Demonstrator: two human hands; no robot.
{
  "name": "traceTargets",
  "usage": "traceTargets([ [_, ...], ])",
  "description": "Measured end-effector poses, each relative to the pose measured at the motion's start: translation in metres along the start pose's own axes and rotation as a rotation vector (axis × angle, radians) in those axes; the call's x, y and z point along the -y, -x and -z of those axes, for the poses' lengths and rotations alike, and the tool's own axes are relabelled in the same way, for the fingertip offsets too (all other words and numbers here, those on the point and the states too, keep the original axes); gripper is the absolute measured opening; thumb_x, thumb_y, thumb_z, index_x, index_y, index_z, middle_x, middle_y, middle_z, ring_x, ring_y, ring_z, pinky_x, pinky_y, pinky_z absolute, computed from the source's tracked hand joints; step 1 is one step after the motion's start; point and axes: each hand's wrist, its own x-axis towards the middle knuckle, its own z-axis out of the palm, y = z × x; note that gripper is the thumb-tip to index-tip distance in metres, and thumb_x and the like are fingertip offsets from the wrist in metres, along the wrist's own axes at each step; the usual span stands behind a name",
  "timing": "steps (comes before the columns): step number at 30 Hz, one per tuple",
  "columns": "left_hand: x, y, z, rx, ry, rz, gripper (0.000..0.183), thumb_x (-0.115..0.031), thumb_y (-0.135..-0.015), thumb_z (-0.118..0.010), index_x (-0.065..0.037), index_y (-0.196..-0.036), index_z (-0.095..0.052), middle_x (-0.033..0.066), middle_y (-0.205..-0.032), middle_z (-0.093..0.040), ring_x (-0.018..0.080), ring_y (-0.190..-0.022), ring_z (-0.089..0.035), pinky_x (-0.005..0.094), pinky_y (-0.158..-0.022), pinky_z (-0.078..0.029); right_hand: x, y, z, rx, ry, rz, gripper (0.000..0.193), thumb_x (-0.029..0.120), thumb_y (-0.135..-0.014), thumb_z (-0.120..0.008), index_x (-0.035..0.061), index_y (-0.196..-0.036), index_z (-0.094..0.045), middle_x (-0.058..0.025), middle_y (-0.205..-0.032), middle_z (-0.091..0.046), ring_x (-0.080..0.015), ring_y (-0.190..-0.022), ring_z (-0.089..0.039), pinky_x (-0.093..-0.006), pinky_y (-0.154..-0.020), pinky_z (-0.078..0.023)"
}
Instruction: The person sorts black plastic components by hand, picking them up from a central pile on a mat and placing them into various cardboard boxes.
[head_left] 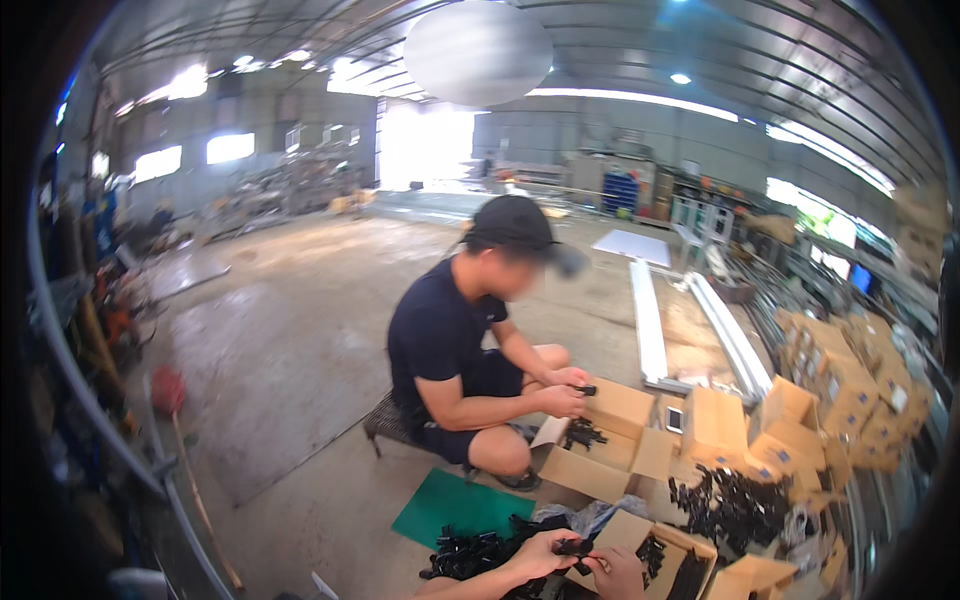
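Note:
At the lower edge, my left hand (540, 556) grips a small black part (573, 547), its fingers wrapped round it. My right hand (617, 574) is closed in a pinch at the near end of the same part; its fingertips are too small to make out fully. Just right of my hands stands an open cardboard box (624, 529) with black parts inside. A heap of similar black parts (478, 552) lies to the left, partly on a green sheet (450, 502) and partly hidden by my left forearm.
Across from me a person (440, 335) in a dark shirt and cap sits on a low stool, holding a black part over another open box (598, 474). More black parts (728, 508) are piled at the right, near several cartons (718, 420). A phone (675, 420) lies among them.

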Motion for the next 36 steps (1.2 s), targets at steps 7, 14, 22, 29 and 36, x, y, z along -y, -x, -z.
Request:
traceTargets([
  [7,-0.023,0.009,0.002,0.012,0.04,0.074,0.049,0.002,-0.088,-0.074,-0.005,-0.134,-0.06,0.0075,-0.093,-0.07,0.013,-0.086,-0.068,0.0253,-0.077,-0.054,-0.013,0.002,-0.008,-0.063,-0.057,0.047,0.016,0.022,-0.086,-0.076,0.0086,-0.095,-0.075,-0.0113,-0.086,-0.069,-0.031,-0.081,-0.066,-0.0392,-0.07,-0.053],
  [14,-0.015,0.005,0.0,0.009,0.104,0.145,0.049,0.002,-0.088,-0.074,-0.006,-0.134,-0.059,0.0087,-0.097,-0.071,0.0146,-0.089,-0.069,0.026,-0.079,-0.055,-0.015,0.005,-0.006,-0.078,-0.097,0.057,0.017,0.019,-0.087,-0.072,0.0112,-0.102,-0.075,-0.0065,-0.088,-0.066,-0.0284,-0.085,-0.063,-0.0382,-0.073,-0.054],
  [22,-0.019,0.005,-0.003,-0.008,0.132,0.189,0.046,0.001,-0.088,-0.075,-0.008,-0.132,-0.061,0.0091,-0.099,-0.071,0.0147,-0.09,-0.069,0.0262,-0.08,-0.056,-0.025,0.007,-0.013,-0.104,-0.092,0.086,0.015,0.019,-0.087,-0.071,0.0129,-0.1,-0.076,-0.0035,-0.088,-0.066,-0.0256,-0.087,-0.062,-0.0357,-0.075,-0.053],
  [29,-0.03,0.009,-0.009,-0.032,0.101,0.202,0.042,0.003,-0.089,-0.073,-0.007,-0.128,-0.063,0.0082,-0.1,-0.071,0.014,-0.091,-0.069,0.0255,-0.081,-0.056,-0.024,0.006,-0.014,-0.124,-0.094,0.032,0.014,0.023,-0.087,-0.072,0.0121,-0.095,-0.076,-0.0046,-0.084,-0.065,-0.0262,-0.083,-0.062,-0.0372,-0.073,-0.052],
  [36,-0.028,0.015,-0.012,-0.027,0.116,0.147,0.04,0.003,-0.089,-0.073,-0.005,-0.126,-0.063,0.0072,-0.101,-0.07,0.0125,-0.091,-0.067,0.0251,-0.082,-0.055,-0.013,0.01,-0.01,-0.111,-0.137,-0.057,0.016,0.025,-0.086,-0.073,0.0095,-0.089,-0.075,-0.0071,-0.083,-0.065,-0.0291,-0.083,-0.062,-0.0394,-0.073,-0.052],
])
